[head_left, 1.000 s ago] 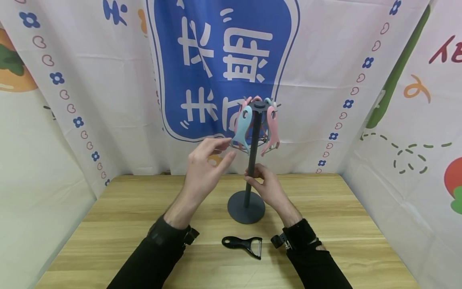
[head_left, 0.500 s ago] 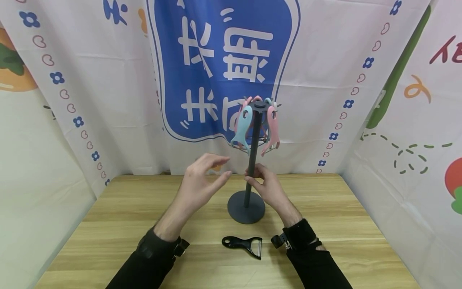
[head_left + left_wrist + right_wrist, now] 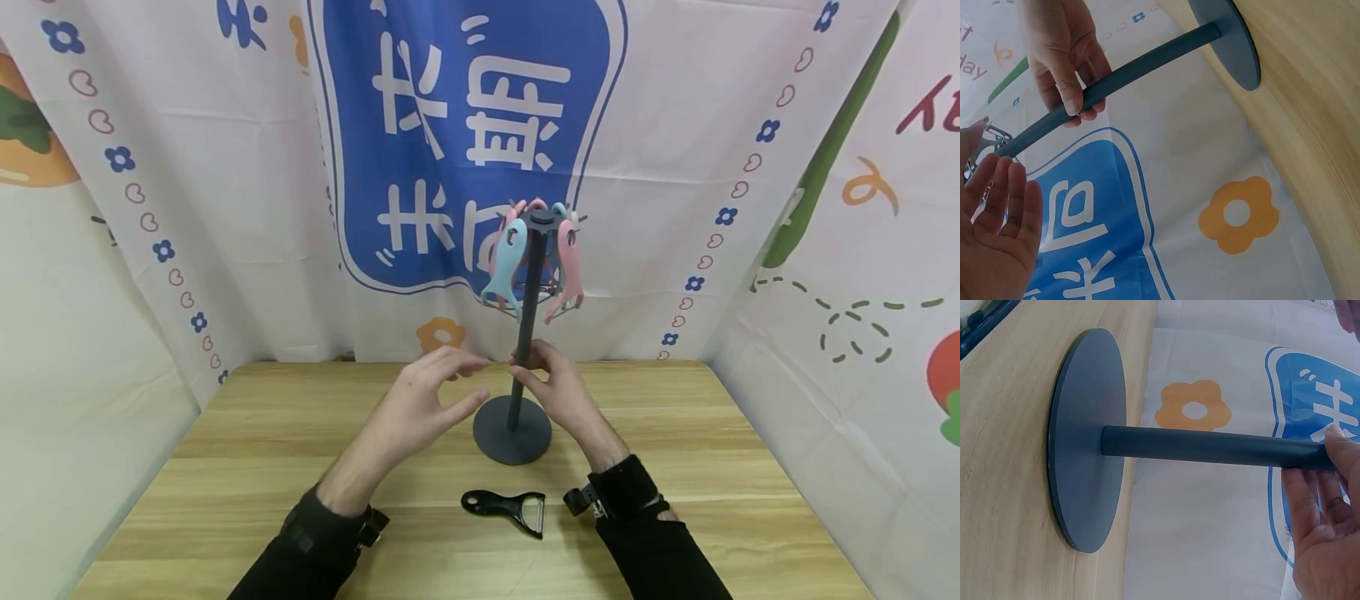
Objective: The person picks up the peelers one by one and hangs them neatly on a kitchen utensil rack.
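Observation:
A dark grey stand (image 3: 513, 440) with a round base and a thin upright pole is on the table. My right hand (image 3: 558, 390) pinches the pole between thumb and fingers, around its lower half; the right wrist view shows this grip on the pole (image 3: 1210, 446). From hooks at the top hang several peelers, among them a light blue peeler (image 3: 507, 262) and a pink peeler (image 3: 569, 267). Left of the pole my left hand (image 3: 423, 404) hovers with nothing in it, fingers loosely bent and thumb apart. On the table before the base lies a black peeler (image 3: 495, 504).
The wooden table (image 3: 262, 467) ends at a white printed cloth (image 3: 262, 275) hanging behind it, with more cloth at both sides. The stand is near the table's back edge.
My left hand has come down and away from the light blue peeler, to a place beside the lower pole. My right hand has stayed on the pole, and the stand has not moved.

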The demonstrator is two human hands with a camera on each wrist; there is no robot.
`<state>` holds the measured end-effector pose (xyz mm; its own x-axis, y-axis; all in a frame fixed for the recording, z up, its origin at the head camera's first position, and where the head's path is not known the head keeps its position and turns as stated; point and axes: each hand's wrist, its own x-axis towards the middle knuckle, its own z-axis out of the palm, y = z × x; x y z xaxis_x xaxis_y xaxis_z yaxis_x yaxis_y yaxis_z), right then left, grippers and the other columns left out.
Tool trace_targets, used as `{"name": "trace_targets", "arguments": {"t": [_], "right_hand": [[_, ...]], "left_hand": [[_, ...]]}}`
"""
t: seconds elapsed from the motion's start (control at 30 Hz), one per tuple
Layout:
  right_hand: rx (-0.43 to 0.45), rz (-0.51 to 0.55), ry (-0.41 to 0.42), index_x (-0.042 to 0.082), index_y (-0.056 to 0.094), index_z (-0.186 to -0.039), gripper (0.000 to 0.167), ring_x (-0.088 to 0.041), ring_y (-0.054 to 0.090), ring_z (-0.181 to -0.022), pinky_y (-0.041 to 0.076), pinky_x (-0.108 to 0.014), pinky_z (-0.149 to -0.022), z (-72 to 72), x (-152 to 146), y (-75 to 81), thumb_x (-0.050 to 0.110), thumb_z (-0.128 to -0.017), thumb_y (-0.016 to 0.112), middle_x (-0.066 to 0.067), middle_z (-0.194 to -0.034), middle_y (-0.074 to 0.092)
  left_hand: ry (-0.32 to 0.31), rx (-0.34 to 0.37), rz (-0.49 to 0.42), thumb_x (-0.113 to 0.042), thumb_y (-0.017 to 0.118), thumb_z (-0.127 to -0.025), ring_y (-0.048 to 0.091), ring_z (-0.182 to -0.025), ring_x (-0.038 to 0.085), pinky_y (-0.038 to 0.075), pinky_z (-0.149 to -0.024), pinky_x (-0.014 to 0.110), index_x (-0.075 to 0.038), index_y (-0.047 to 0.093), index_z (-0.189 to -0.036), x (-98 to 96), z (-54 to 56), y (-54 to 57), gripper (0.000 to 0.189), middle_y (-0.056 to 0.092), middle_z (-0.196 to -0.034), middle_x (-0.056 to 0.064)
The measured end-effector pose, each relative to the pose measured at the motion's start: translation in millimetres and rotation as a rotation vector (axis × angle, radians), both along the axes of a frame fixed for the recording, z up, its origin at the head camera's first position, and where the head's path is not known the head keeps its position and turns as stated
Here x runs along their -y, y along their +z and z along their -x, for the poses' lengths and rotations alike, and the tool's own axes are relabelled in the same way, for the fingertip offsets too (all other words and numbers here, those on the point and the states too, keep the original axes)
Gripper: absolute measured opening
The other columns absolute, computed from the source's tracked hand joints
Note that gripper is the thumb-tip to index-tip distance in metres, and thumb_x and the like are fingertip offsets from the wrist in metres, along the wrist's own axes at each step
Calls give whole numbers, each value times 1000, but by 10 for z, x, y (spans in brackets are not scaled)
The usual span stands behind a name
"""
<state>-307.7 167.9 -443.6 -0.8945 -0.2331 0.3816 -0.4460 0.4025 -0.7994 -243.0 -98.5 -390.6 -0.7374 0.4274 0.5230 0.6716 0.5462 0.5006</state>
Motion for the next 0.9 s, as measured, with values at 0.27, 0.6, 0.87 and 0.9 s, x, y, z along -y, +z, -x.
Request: {"name": "trace_targets", "arguments": {"t": [0.27, 0.6, 0.87, 0.9], "right_hand": [[1, -5, -4, 8, 75, -133, 20, -35, 82, -117, 57, -68, -128, -1, 5, -6, 13, -115, 77, -14, -121, 83], [7, -1, 4, 3, 75, -135, 23, -38, 81, -119, 55, -69, -129, -14, 16, 1, 13, -114, 78, -15, -119, 82], [3, -8, -1, 7, 75, -134, 21, -33, 80, -117, 57, -68, -127, -11, -3, -6, 13, -114, 78, -14, -118, 82], [0, -10, -3, 6, 75, -134, 21, -33, 80, -116, 57, -68, -126, -8, -7, -9, 13, -115, 77, -13, -118, 82]], "left_hand": [[-45, 71, 164, -28, 90, -108, 77, -127, 20, 71, -107, 44, -19, 76, -149, -36, -36, -78, 44, 79, -142, 0], [-159, 177, 373, -26, 90, -107, 77, -134, 24, 70, -112, 44, -18, 77, -147, -85, -98, -199, 42, 78, -145, 5], [-267, 229, 543, -19, 93, -104, 79, -129, 22, 70, -110, 37, -15, 81, -141, -202, -126, -291, 39, 81, -139, 5], [-278, 233, 558, -19, 94, -103, 79, -128, 22, 70, -109, 36, -15, 81, -140, -219, -131, -308, 40, 81, -138, 6]]}}
